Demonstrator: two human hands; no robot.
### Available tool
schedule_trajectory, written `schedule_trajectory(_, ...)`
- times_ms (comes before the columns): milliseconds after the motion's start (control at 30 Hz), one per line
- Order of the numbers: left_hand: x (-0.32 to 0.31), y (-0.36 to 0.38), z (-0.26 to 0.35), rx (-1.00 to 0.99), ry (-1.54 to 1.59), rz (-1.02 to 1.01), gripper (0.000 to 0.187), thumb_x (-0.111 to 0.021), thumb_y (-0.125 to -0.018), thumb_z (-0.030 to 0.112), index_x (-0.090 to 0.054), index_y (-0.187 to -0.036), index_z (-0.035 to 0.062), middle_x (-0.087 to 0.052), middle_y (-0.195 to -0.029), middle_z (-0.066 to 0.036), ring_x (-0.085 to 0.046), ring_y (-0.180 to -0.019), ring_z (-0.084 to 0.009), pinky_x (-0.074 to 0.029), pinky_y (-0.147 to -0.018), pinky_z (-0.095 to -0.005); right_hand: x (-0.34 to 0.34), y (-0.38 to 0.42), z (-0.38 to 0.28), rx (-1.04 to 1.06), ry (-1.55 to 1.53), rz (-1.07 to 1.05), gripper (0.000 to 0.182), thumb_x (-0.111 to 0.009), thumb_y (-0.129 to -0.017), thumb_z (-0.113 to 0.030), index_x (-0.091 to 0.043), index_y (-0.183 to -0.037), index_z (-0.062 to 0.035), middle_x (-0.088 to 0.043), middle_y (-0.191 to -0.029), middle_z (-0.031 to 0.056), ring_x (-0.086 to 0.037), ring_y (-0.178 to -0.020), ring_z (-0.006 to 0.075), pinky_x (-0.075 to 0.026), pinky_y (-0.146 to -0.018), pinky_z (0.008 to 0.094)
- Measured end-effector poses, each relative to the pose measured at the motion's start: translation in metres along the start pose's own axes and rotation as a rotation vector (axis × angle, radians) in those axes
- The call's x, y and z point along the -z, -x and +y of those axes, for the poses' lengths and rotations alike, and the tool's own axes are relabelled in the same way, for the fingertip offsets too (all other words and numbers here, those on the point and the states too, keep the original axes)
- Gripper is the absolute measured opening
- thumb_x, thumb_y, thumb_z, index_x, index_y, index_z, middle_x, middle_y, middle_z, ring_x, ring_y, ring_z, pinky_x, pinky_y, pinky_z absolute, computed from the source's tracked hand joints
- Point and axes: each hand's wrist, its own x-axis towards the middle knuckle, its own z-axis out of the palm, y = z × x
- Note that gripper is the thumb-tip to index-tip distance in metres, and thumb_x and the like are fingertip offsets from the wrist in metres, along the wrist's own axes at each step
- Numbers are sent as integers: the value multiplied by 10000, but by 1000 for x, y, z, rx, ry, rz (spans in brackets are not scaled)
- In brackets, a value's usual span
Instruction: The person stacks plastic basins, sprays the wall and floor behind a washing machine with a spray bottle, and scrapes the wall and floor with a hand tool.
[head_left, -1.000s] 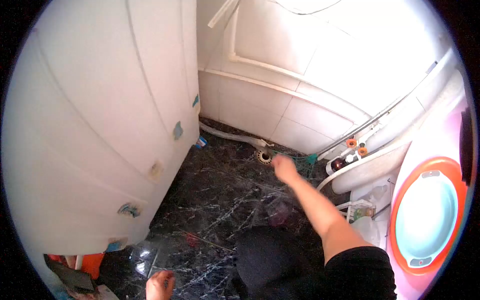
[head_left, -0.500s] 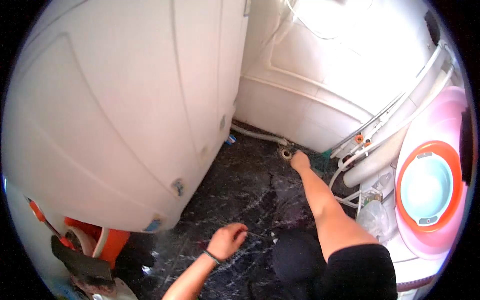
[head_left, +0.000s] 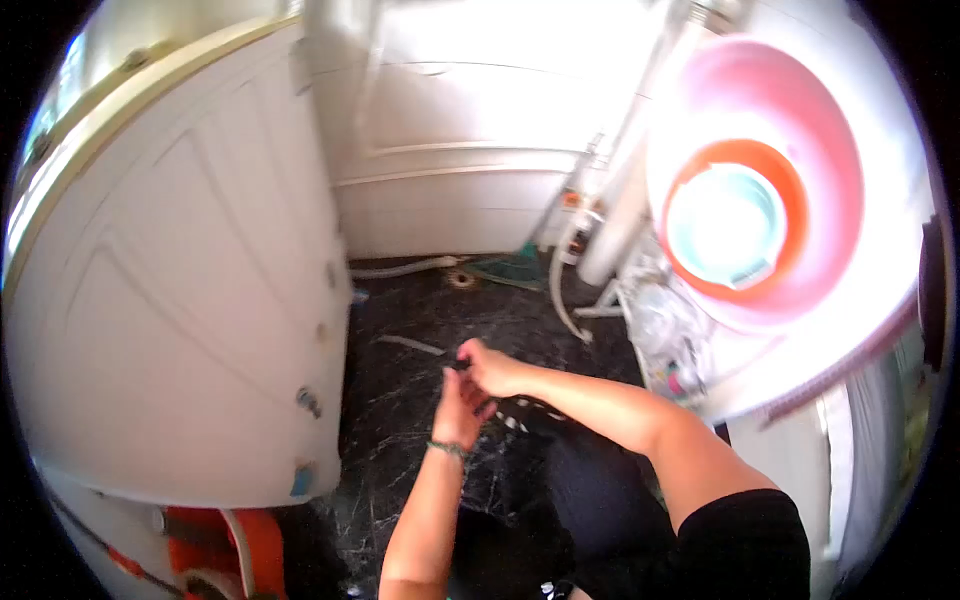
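Both my hands meet over the dark marbled floor, near the middle of the view. My right hand is closed, its fingertips pinching a small dark object. From below, my left hand, with a bracelet at its wrist, reaches the same object with its thumb and fingers curled around it. A thin pale grey strip shows just left of the fingertips, roughly in line with the object; blur leaves it unclear whether the two are joined. Beyond my hands are a round floor drain and a pale hose ending beside it.
A large white moulded panel stands on the left, with an orange container below it. A green broom leans by the back wall near white pipes. On the right are nested pink, orange and light blue basins.
My right hand has come back from the drain, and my left hand has lifted to meet it. The view has swung right, and the pale strip now shows by the fingers.
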Motion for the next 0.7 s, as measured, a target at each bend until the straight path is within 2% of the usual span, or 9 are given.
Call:
schedule_trajectory(33, -6, -9, -4, 5, 206, -148, 515, -355, -982, 466, -461, -1271, 53, -554, -1208, -114, -542, -1032, -250, -442, -926, -399, 0, 22, -12, -9, -54, 2, 329, -420, -891, -99, -421, -1209, -13, -583, -1083, 265, -584, -1009, 379, -456, -848, 433)
schedule_trajectory(100, -27, -21, -18, -102, 235, 137, 475, -309, -999, 428, -472, -1238, 51, -574, -1180, -122, -533, -1073, -262, -431, -950, -416, 15, 65, -37, 62, 145, -167, 328, -430, -898, -117, -401, -1209, -14, -578, -1074, 274, -580, -1010, 391, -463, -828, 440)
schedule_trajectory(133, -27, -30, -26, -107, 281, 100, 434, -300, -1008, 381, -481, -1219, 48, -592, -1141, -128, -543, -1056, -270, -438, -946, -430, 29, 82, -45, 72, 278, -193, 355, -463, -900, -143, -371, -1223, -28, -580, -1068, 272, -580, -1003, 393, -471, -809, 444)
schedule_trajectory(167, -21, -32, -37, -63, 368, 63, 401, -298, -1011, 378, -505, -1145, 63, -611, -1089, -132, -576, -981, -261, -467, -898, -439, 38, 95, -32, 202, 341, -85, 387, -531, -863, -149, -462, -1230, -50, -622, -986, 213, -607, -922, 362, -479, -789, 434)
schedule_trajectory(233, -20, -37, -47, 50, 434, 229, 387, -291, -1010, 391, -522, -1052, 84, -626, -1006, -124, -594, -860, -248, -488, -862, -424, 96, 124, -28, 136, 332, 21, 312, -555, -873, -181, -517, -1148, -40, -618, -1032, 212, -601, -939, 376, -480, -807, 434)
schedule_trajectory(300, 4, -50, -65, 54, 413, 226, 410, -302, -1009, 398, -552, -892, 95, -535, -696, -34, -433, -545, -155, -438, -552, -320, 140, 155, 18, -35, 256, 246, 277, -567, -868, -198, -575, -1103, -51, -626, -1019, 193, -602, -943, 374, -481, -816, 434)
schedule_trajectory(400, 27, -41, -77, 156, 324, 320, 372, -322, -1013, 354, -547, -872, 94, -468, -656, -13, -343, -494, -135, -331, -475, -280, 177, 232, 58, -284, 601, 402, 210, -563, -857, -165, -621, -1021, -49, -631, -981, 174, -599, -945, 351, -480, -819, 435)
schedule_trajectory(500, 48, -37, -92, 142, 204, 338, 329, -352, -1006, 323, -541, -863, 94, -443, -649, -5, -314, -476, -122, -289, -444, -261, 193, 291, 91, -289, 457, 711, 167, -557, -842, -143, -640, -922, -22, -640, -888, 169, -605, -853, 351, -477, -765, 415)
schedule_trajectory(700, 75, -50, -95, 227, 145, 402, 242, -488, -954, 316, -563, -941, 86, -485, -679, -31, -311, -452, -122, -254, -400, -252, 165, 275, 124, -406, 386, 606, 194, -648, -768, -212, -652, -806, -22, -643, -830, 183, -625, -808, 329, -480, -741, 404)
